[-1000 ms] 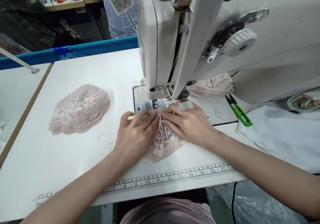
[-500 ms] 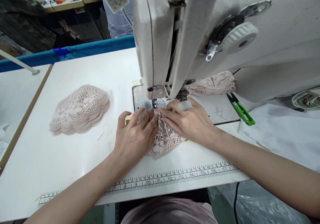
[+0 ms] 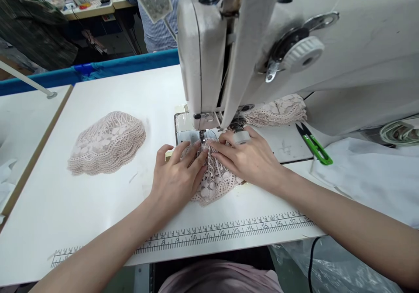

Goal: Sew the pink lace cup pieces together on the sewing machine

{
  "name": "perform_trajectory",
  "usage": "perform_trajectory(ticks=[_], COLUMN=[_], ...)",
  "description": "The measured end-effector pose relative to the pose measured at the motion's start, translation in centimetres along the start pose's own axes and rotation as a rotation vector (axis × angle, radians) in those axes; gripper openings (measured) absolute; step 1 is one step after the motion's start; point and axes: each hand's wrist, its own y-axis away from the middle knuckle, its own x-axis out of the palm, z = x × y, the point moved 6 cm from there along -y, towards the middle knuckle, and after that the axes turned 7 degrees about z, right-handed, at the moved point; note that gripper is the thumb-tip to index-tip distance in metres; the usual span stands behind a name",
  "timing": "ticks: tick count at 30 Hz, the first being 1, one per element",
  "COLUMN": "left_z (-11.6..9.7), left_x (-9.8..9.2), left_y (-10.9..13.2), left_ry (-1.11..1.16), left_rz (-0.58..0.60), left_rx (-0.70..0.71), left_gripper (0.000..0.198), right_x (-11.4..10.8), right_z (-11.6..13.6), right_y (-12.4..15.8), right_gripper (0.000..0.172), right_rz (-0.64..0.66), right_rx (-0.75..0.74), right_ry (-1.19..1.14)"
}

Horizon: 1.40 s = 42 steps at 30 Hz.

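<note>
Head view showed, nearest, a printed ruler (image 3: 229,229) along the near edge of the white table (image 3: 98,205). Just beyond it, both hands lay open and flat on a piece of pale pink lace (image 3: 214,186), pressing down on it, not pinching. The left hand (image 3: 178,177) covered its left part and the right hand (image 3: 248,160) its right. Their fingertips almost met at the lace's far edge, just in front of the needle plate (image 3: 186,131) of the sewing machine (image 3: 203,53).

The lace looked very light, limp and open-woven, so likely to stretch, pucker or snag. Flat fingertip pressure close to its far edge seemed the safest hold.

A lace stack (image 3: 108,142) sat to the left and green thread snips (image 3: 314,144) to the right. More lace (image 3: 278,109) lay behind the machine, and a person in a striped shirt (image 3: 160,26) stood far off.
</note>
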Motion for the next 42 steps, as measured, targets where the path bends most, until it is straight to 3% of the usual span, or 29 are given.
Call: perform_trajectory(ticks=[22,26,28,30,32,35,36,38,42], left_z=[0.7,0.7,0.8,0.7,0.3,-0.1,-0.1,0.2,1.2], left_x=[0.3,-1.1,-2.4,-3.4,-3.5,-3.0,-2.8,-2.5,-2.5], left_y=[-0.4,-0.2,0.1,0.3,0.6,1.1,1.1,1.1,0.7], left_ry=[0.086,0.045,0.072,0.175,0.264,0.262,0.268,0.352,0.583], left_rz=[0.005,-0.033,-0.033,0.064,0.247,0.463,0.495,0.514,0.477], left_rx=[-0.044,-0.055,-0.047,0.006,0.079,0.091,0.06,-0.041,-0.226], left_gripper=[0.03,0.025,0.021,0.026,0.034,0.015,0.009,0.019,0.02], right_x=[0.2,-1.2,-2.0,-2.2,-2.3,-2.3,-2.3,-2.3,-2.2], right_z=[-0.3,-0.5,-0.6,-0.3,0.2,0.2,0.1,-0.4,-1.0], right_y=[-0.3,0.2,0.4,0.7,1.1,1.3,1.2,1.2,1.2], right_gripper=[0.029,0.027,0.024,0.026,0.022,0.004,0.008,0.011,0.009], right_rz=[0.019,-0.006,0.068,0.231,0.377,0.433,0.417,0.377,0.315], right_rx=[0.019,-0.017,-0.033,-0.068,-0.102,-0.084,-0.059,0.012,0.116], right_ry=[0.007,-0.138,-0.33,-0.495,-0.548,-0.553,-0.568,-0.619,-0.695])
